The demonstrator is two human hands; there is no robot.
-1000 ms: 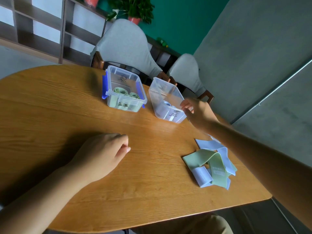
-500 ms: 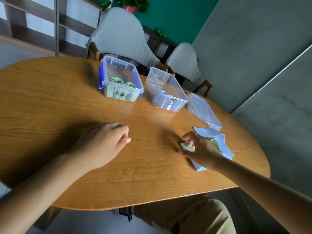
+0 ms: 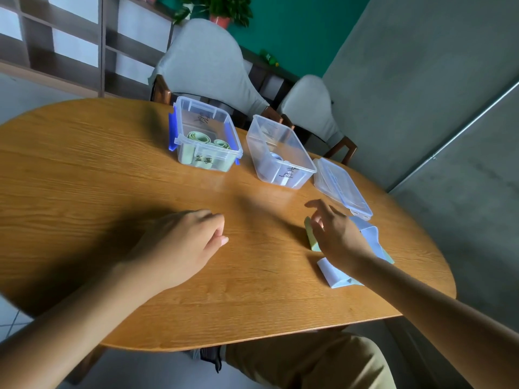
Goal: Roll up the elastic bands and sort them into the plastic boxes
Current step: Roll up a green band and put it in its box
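Observation:
Two clear plastic boxes stand at the far side of the table. The left box [image 3: 179, 141], with blue clips, holds rolled green bands [image 3: 198, 137]. The right box [image 3: 303, 164] has a rolled pale blue band [image 3: 276, 157] at its bottom. A loose pile of flat bands lies near the table's right edge, pale blue ones [image 3: 334, 276] mixed with green ones [image 3: 312, 240]. My right hand [image 3: 338, 234] is on top of this pile with its fingers spread, and it covers most of the green band. My left hand [image 3: 182, 242] rests on the table, loosely curled and holding nothing.
A clear lid [image 3: 341, 186] lies flat right of the boxes, just beyond the pile. Two grey chairs [image 3: 207, 66] stand behind the oval wooden table [image 3: 84, 178]. A grey wall runs close along the right side.
My right hand left the right box and came back to the band pile, where its fingers have since spread. My left hand has stayed in place.

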